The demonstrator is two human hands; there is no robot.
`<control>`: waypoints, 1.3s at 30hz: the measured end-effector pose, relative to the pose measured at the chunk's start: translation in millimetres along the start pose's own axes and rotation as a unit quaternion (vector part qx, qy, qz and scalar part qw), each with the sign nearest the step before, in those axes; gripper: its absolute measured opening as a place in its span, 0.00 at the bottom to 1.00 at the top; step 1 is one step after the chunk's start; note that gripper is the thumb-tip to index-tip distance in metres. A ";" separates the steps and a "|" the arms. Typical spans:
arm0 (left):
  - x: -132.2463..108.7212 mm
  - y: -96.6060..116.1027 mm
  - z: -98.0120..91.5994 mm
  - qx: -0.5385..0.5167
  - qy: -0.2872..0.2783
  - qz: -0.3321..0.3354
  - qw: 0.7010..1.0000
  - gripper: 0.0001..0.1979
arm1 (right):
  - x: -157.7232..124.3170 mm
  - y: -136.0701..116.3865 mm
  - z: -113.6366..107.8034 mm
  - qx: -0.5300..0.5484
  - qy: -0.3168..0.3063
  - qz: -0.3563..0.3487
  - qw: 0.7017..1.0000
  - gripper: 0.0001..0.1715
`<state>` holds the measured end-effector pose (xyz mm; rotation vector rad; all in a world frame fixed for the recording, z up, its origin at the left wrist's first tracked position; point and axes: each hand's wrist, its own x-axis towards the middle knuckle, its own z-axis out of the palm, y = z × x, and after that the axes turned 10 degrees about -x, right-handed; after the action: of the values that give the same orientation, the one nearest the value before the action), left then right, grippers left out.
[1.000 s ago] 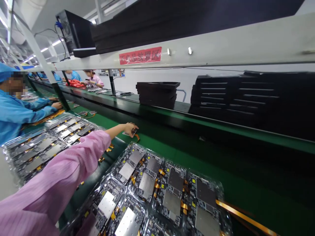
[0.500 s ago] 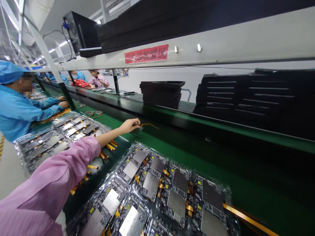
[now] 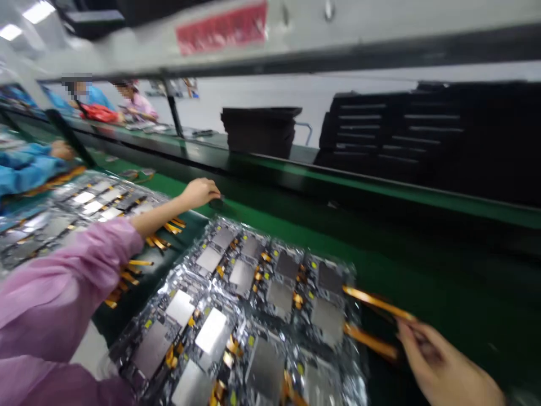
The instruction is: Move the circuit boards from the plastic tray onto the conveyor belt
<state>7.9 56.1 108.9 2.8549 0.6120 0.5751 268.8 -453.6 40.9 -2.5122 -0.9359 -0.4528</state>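
My left hand (image 3: 200, 193) reaches over the green belt beyond the near tray, fingers pinched together. A small dark piece (image 3: 217, 201) shows at its fingertips, too blurred to name. At the lower right, my right hand (image 3: 443, 361) has its fingertips closed on the free end of an orange flex cable (image 3: 378, 303). That cable runs out from the right edge of a clear plastic tray (image 3: 361, 372) filled with circuit boards, which carry silver metal shields (image 3: 211, 330). A second orange flex cable (image 3: 369, 340) sticks out just below it.
Another tray of boards (image 3: 97, 197) lies to the left, with loose orange cable ends (image 3: 131, 273) between. Stacked black trays (image 3: 260, 132) stand on the ledge behind, more (image 3: 380, 135) farther right. A co-worker's blue sleeve (image 3: 34, 163) is at far left. A grey beam (image 3: 359, 39) crosses above.
My right hand has come into view at the lower right and grips the cable. The orange strip by my left hand no longer shows. The view has shifted, and the co-worker's head has left it.
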 end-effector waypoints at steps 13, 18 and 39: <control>-94.7 254.7 -17.4 -0.461 -0.327 0.076 0.822 0.13 | -24.7 -5.0 9.4 0.054 0.020 -0.023 0.998 0.15; -136.7 299.2 44.6 -0.500 -0.429 0.084 0.747 0.15 | -27.2 -4.4 10.9 0.066 0.017 -0.021 0.997 0.13; -176.7 298.0 68.8 -0.209 -0.235 0.430 0.846 0.18 | -26.6 -6.9 10.9 0.066 0.012 -0.033 0.997 0.10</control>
<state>-5.9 -293.1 57.7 2.5389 -0.8154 0.0464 246.6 -457.9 21.8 -2.3583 -1.0073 -0.4261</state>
